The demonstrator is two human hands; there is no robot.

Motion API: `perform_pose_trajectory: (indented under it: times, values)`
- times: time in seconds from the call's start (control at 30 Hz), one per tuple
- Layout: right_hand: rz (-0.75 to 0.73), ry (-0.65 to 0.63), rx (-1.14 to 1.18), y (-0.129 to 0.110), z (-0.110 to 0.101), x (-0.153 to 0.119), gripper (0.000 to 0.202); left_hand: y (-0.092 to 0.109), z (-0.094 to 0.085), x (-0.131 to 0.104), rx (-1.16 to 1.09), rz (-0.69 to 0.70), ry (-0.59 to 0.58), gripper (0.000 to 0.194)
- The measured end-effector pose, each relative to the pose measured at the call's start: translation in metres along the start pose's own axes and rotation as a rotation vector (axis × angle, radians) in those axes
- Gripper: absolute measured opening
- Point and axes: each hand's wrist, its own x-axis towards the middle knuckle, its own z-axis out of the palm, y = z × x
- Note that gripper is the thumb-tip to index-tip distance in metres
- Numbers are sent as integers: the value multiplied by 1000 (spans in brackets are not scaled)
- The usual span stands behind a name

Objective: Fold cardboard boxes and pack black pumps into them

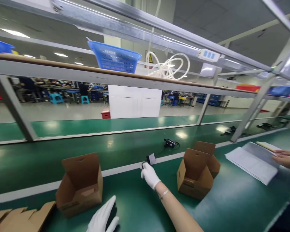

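Left hand (101, 216), white glove, at the near edge: thumb and fingers wide apart, over the green table (132, 206). Flattened cardboard (21, 220) near left. Open carton (79, 195) just right of it, flap up, something pale inside, can't tell what. Right hand (150, 176), also gloved, reaches mid-table; fingers narrowed on a small black corded item (148, 159) with a white label, held at the white strip (125, 168). Second open carton (195, 185) to its right, another box (214, 164) close behind. Far right: white sheets (253, 164), co-worker's hand (284, 158) on them. Beyond the strip, black corded device (170, 143) lies on the green surface. Above and farther, shelf (87, 74) carries blue basket (114, 56) and white cable coil (168, 67). Far back left, blue stools (56, 98) on the floor.
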Motion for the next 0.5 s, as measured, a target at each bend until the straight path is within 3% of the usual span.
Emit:
perform_pose_trajectory:
  times: [0.13, 0.23, 0.33, 0.4, 0.43, 0.47, 0.5]
  values:
    - [-92, -220, -9, -4, 19, -66, 31, 26, 1, -4, -341, -139, -11, 70]
    - [-225, -396, -256, -8, 33, -108, 28, 46, 7, -3, -668, -144, -60, 64]
    - [-469, -730, -436, -14, 27, -110, 20, 61, 6, -3, -683, -130, -127, 53]
    - [-504, -822, -404, -18, 4, -80, 13, 70, 0, -7, -534, -83, -192, 43]
    - [-365, -700, -394, -19, -11, -58, 11, 74, -4, -9, -448, -49, -223, 37]
    - [-174, -475, -370, -19, -28, -32, 12, 78, -8, -12, -370, -12, -240, 33]
    - [-92, -338, -376, -18, -45, -7, 17, 81, -11, -15, -306, 23, -242, 31]
